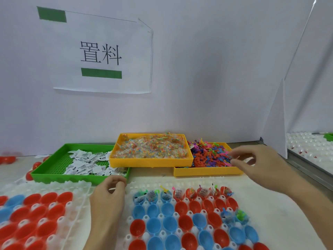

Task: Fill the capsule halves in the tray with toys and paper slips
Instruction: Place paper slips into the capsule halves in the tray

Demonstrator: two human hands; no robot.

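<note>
Left of the white capsule tray (182, 184), whose far row of capsule halves (182, 194) already holds toys and slips, the left hand (108, 197) curls its fingers and seems to pinch a thin pale slip, though blur hides what exactly. Behind the tray, a wall sign (100, 53) reads "置料". Beyond its far right corner, the right hand (259, 166) hovers with loosely spread fingers over the orange bin of small plastic toys (209, 156), gripping nothing that I can see.

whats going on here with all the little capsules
A person is filling capsule halves set in a white tray. The right hand reaches into the yellow bin of colourful plastic toys. The left hand, fingers curled, hovers near the green tray of paper slips. Only the tray's far row and two other halves look filled.
</note>
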